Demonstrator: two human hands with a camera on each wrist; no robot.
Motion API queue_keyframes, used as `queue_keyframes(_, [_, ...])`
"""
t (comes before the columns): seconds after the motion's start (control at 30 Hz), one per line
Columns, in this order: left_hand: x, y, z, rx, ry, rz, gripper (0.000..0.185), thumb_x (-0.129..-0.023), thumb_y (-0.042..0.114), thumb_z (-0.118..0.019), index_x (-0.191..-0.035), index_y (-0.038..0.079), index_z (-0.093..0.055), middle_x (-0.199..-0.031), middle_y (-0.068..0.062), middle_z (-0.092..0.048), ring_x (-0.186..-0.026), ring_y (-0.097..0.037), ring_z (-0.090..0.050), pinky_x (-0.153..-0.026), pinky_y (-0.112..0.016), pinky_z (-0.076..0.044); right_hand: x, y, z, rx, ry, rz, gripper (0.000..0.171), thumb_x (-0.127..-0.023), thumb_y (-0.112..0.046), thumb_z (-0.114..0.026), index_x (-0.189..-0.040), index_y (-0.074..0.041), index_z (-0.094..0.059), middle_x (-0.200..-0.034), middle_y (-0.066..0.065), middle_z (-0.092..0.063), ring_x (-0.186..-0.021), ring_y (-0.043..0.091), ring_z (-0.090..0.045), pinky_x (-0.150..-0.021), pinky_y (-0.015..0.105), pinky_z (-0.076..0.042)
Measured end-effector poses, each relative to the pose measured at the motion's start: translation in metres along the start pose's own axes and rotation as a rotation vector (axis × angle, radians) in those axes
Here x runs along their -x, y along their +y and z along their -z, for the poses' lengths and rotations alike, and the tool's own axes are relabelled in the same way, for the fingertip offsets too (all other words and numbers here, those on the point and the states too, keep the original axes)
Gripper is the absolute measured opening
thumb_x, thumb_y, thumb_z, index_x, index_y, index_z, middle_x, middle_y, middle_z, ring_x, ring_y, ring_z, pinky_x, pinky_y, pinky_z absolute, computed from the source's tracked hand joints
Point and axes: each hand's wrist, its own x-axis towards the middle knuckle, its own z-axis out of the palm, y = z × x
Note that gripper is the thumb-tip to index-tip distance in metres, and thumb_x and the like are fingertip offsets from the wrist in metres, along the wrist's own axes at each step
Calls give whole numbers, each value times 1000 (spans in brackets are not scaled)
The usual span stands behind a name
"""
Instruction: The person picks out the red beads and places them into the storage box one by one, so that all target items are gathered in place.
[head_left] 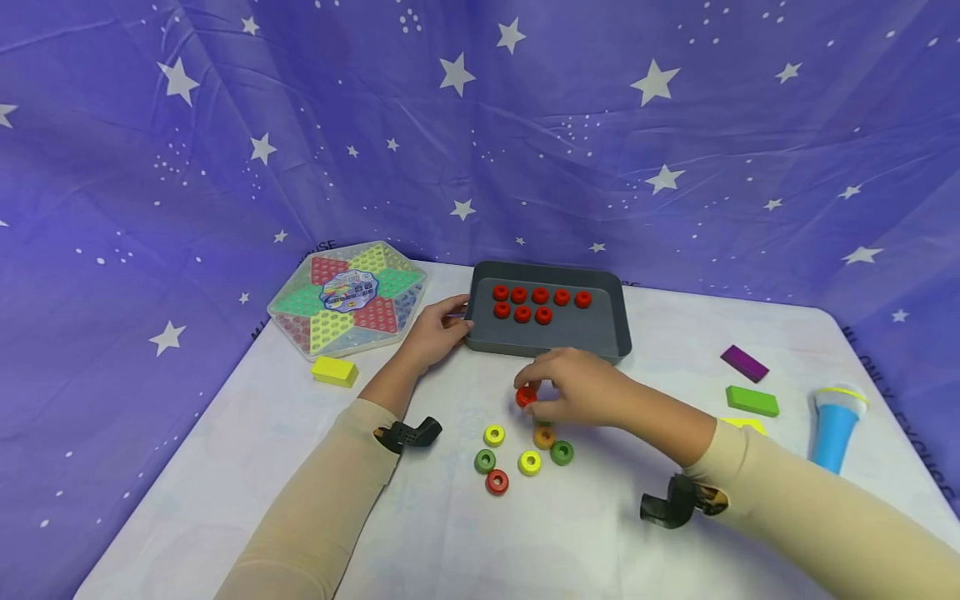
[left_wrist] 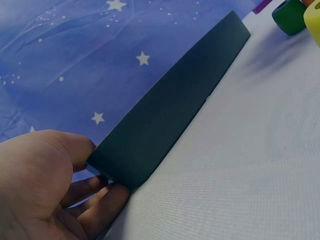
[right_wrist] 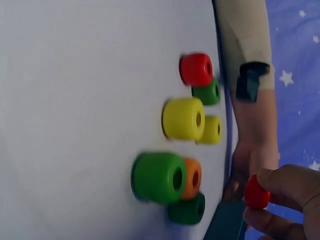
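Observation:
My right hand (head_left: 555, 398) pinches a red ring bead (head_left: 527, 397) just above the table, in front of the dark grey tray (head_left: 607, 333); the right wrist view shows the red bead (right_wrist: 256, 192) between thumb and fingers. My left hand (head_left: 438, 329) grips the tray's left near corner (left_wrist: 125, 160). Several red beads (head_left: 540, 304) lie in two rows in the tray. Loose beads sit below my right hand: yellow (head_left: 493, 435), orange (head_left: 544, 437), green (head_left: 562, 452), yellow (head_left: 529, 462), green (head_left: 484, 461), red (head_left: 497, 482).
A hexagonal Chinese-checkers box (head_left: 348, 297) lies at the back left with a yellow block (head_left: 334, 371) before it. At the right are a purple block (head_left: 744, 363), a green block (head_left: 752, 401) and a blue toy microphone (head_left: 836, 425). Starry blue cloth surrounds the white table.

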Motion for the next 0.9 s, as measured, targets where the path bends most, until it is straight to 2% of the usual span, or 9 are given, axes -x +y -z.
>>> queue_keyframes(0.1, [0, 1, 0, -10, 2, -2, 54, -98, 13, -66, -150, 11, -51, -138, -11, -60, -114, -24, -65, -86, -34, -60, -3, 13, 7, -21, 34, -24, 28, -87, -28, -78, -114, -19, -77, -102, -13, -73, -98, 19, -67, -83, 36, -55])
queue_keyframes(0.2, [-1, 2, -1, -12, 0, 0, 54, -97, 13, -66, -149, 11, -51, -138, -11, -60, -114, -24, -65, -85, -34, -60, -6, 28, 15, -40, 66, -62, 25, -87, -26, -78, -111, -19, -78, -102, -11, -74, -94, 18, -67, -79, 34, -55])
queue_keyframes(0.3, [-2, 2, -1, -2, -6, 3, 54, -97, 12, -66, -150, 11, -51, -138, -12, -60, -114, -24, -65, -85, -34, -60, -9, 42, 24, -51, 87, -121, 23, -86, -25, -79, -108, -21, -78, -100, -11, -74, -78, 16, -63, -71, 33, -53])
queue_keyframes(0.4, [-2, 3, -1, 4, -6, 2, 55, -97, 12, -66, -150, 11, -51, -138, -12, -60, -115, -25, -64, -85, -34, -60, -13, 54, 32, -50, 89, -168, 22, -86, -24, -80, -107, -22, -78, -97, -9, -73, -61, 16, -53, -59, 33, -48])
queue_keyframes(0.47, [-2, 2, 0, 3, -2, 1, 55, -97, 12, -66, -150, 11, -51, -138, -12, -60, -115, -25, -64, -85, -33, -60, -15, 61, 38, -51, 84, -191, 23, -86, -24, -80, -109, -20, -78, -96, -7, -73, -57, 16, -50, -57, 33, -46])
queue_keyframes(0.63, [-1, 2, 0, 16, -1, 8, 55, -97, 11, -65, -150, 10, -50, -138, -12, -59, -115, -25, -64, -85, -33, -60, -24, 78, 50, -39, 69, -199, 28, -89, -21, -77, -116, -14, -76, -103, 0, -74, -61, 17, -55, -60, 34, -50])
queue_keyframes(0.73, [0, 2, 0, 24, -3, 11, 55, -98, 11, -65, -150, 10, -50, -139, -13, -59, -115, -25, -64, -85, -33, -60, -31, 87, 54, -19, 63, -189, 29, -89, -18, -76, -118, -12, -76, -108, 3, -74, -73, 18, -61, -67, 35, -54])
queue_keyframes(0.83, [1, 3, 0, 16, -1, 15, 55, -98, 12, -65, -150, 10, -50, -139, -12, -59, -115, -25, -64, -85, -33, -60, -38, 95, 57, -4, 50, -194, 30, -88, -15, -75, -118, -11, -76, -103, 3, -73, -84, 21, -61, -73, 37, -54])
queue_keyframes(0.9, [0, 2, 0, 7, 0, 16, 55, -98, 13, -66, -150, 11, -50, -139, -12, -59, -115, -24, -64, -84, -33, -60, -42, 99, 58, 0, 35, -208, 32, -88, -13, -75, -120, -9, -75, -99, 4, -71, -85, 23, -59, -72, 38, -53])
